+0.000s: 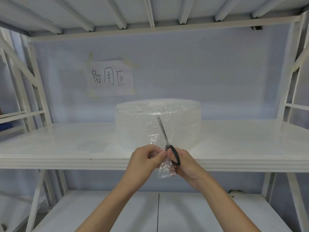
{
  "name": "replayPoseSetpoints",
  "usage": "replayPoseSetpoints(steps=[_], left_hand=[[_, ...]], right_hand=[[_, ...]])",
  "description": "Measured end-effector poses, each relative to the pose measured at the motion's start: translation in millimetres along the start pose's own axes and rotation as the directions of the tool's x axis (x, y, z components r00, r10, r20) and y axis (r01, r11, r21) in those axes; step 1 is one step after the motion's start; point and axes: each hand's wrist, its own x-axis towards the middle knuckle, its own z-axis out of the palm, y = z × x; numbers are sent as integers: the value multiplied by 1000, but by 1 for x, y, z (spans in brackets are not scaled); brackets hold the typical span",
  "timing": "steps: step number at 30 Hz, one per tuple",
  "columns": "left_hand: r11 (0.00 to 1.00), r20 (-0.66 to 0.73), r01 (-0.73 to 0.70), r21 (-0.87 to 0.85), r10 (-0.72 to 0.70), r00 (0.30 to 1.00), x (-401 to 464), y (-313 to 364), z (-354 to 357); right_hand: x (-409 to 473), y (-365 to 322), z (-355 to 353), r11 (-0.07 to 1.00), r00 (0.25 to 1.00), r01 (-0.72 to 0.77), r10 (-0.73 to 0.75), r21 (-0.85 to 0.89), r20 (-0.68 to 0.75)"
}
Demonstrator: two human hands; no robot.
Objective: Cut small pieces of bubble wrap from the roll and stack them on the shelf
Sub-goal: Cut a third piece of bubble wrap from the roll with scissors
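Both bare forearms come up from the bottom and meet in the middle, wrists angled in toward each other. Left hand (145,159) has its fingers curled in tight, pinching the bubble wrap (164,169). Right hand (184,162) is wrapped through the black handle of the scissors (167,139), blades pointing up and away.

We can see a paper sign (110,79) taped to the pale back wall (209,72), left of centre, with three handwritten characters in black. Yellowed tape strips hold its corners. Lower down there's another white board (192,213) with a thin dark seam running near to far.
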Motion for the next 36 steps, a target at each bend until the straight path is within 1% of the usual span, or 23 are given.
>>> replayPoseSetpoints(steps=[6, 9, 12, 15, 19, 26, 30, 32, 34, 36], left_hand=[[1000, 44, 22, -6, -22, 999, -4, 1, 0], [1000, 37, 24, 9, -25, 999, -6, 1, -2], [1000, 37, 29, 10, -29, 999, -6, 2, -2], [999, 44, 35, 9, -35, 998, -8, 2, -1], [999, 17, 31, -5, -31, 999, -8, 2, -1], [999, 36, 45, -23, -45, 998, -11, -1, -1], [999, 79, 51, -15, -50, 996, -17, -3, -1], [998, 71, 50, -32, -48, 996, -20, -4, -3], [998, 47, 47, -47, -45, 998, -20, -4, -7], [995, 25, 57, -85, -56, 998, -19, -5, -13]], right_hand=[[-3, -7, 4, 1000, 1000, -26, 26, -15, -10], [-3, -8, 3, 999, 998, -42, 42, -3, -43], [-4, -10, 3, 999, 998, -50, 50, 9, -35], [-4, -16, 4, 999, 999, -42, 42, -6, -20], [-4, -19, 7, 999, 998, -31, 29, -32, -57], [0, -25, 12, 999, 997, -47, 48, 15, -59], [4, -33, 15, 998, 995, -1, 7, 63, -97], [2, -40, 17, 997, 996, 22, -15, 74, -94], [-3, -47, 20, 998, 993, 65, -62, 25, -97], [-12, -59, 24, 989, 981, 140, -145, -47, -128]])
